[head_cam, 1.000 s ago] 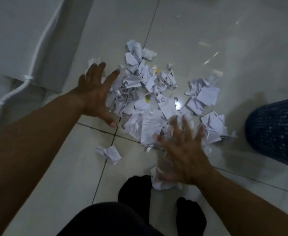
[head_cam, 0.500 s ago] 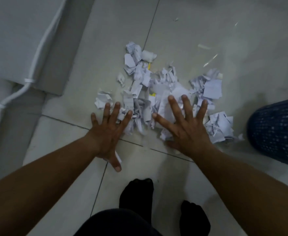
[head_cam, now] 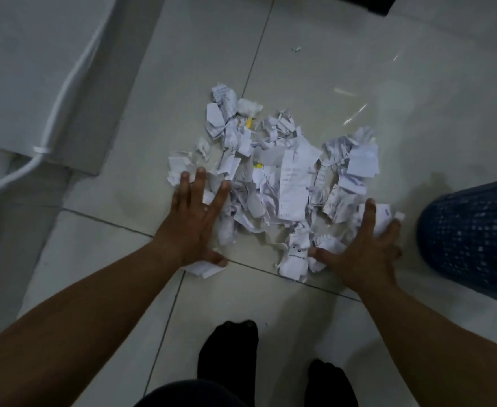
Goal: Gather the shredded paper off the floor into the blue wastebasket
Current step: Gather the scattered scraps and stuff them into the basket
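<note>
A heap of white shredded paper (head_cam: 282, 177) lies on the pale floor tiles in the middle of the view. My left hand (head_cam: 194, 221) lies flat with spread fingers on the heap's left edge, a scrap under its thumb. My right hand (head_cam: 364, 251) presses with spread fingers on the heap's right near corner, scraps under the palm and fingers. The blue wastebasket (head_cam: 473, 239), a perforated plastic wall, stands at the right edge just right of my right hand; its opening is out of view.
A white mattress-like slab (head_cam: 36, 69) with a white cable (head_cam: 65, 83) along it fills the upper left. My two feet in black socks (head_cam: 229, 353) stand below the heap. A small stray scrap (head_cam: 296, 49) lies farther off on the tiles.
Both hands moved apart: the right hand slid right toward the wastebasket, the left stayed on the heap's left edge. The heap is looser in the middle.
</note>
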